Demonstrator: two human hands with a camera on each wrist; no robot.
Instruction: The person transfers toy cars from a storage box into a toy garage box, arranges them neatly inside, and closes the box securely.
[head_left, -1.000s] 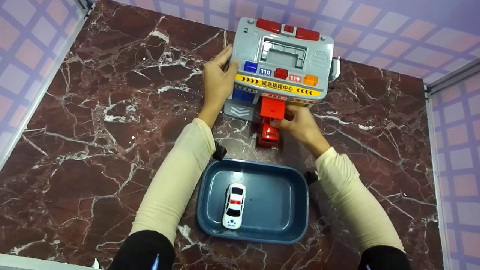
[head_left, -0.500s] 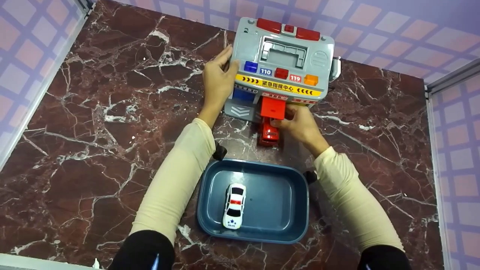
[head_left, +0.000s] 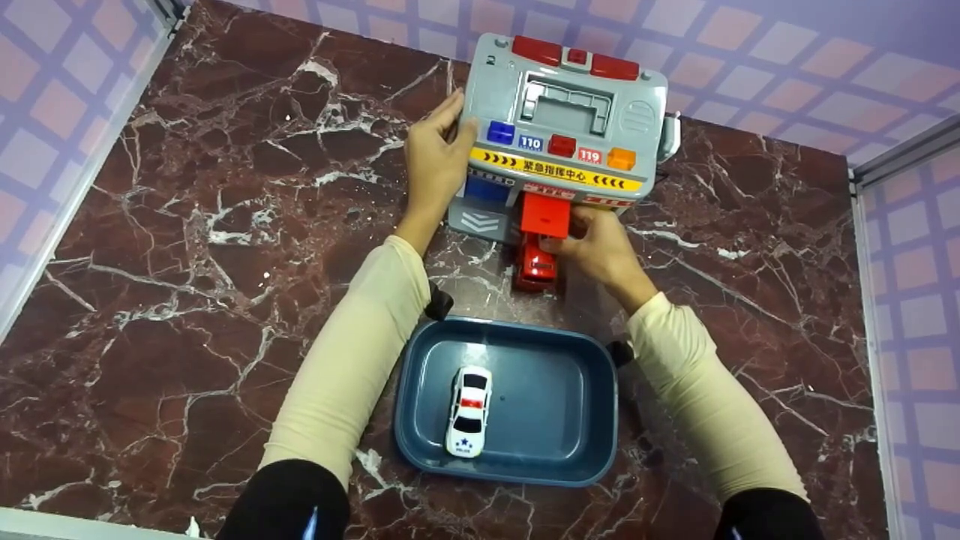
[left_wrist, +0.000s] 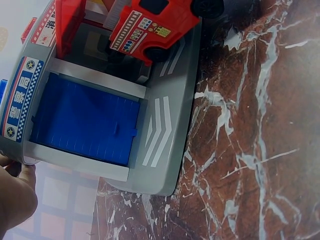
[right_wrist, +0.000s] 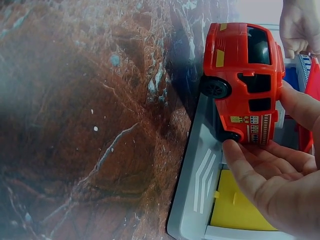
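Note:
A grey toy garage (head_left: 495,82) with a yellow front stripe stands near the back wall. My left hand (head_left: 439,150) grips its left side, thumb toward the front corner. In front of its middle bay is a red toy fire truck (right_wrist: 252,70), pinched by my right hand (right_wrist: 280,175) between thumb and fingers. The truck's rear end is over the grey ramp at the bay, tilted in the wrist views. Above it a red door (head_left: 545,216) is swung up and hides part of the truck from the head view. The blue door (left_wrist: 87,120) beside it is down.
A blue-grey plastic basin (head_left: 600,420) sits on the marbled floor closer to the person, holding a white toy police car (head_left: 469,412). A yellow door (right_wrist: 240,205) closes the third bay. Patterned walls (head_left: 795,75) border the floor at the back and sides.
The fire truck and my right hand have edged very slightly toward the garage. My left hand stays at the garage's side; the basin and police car have not moved.

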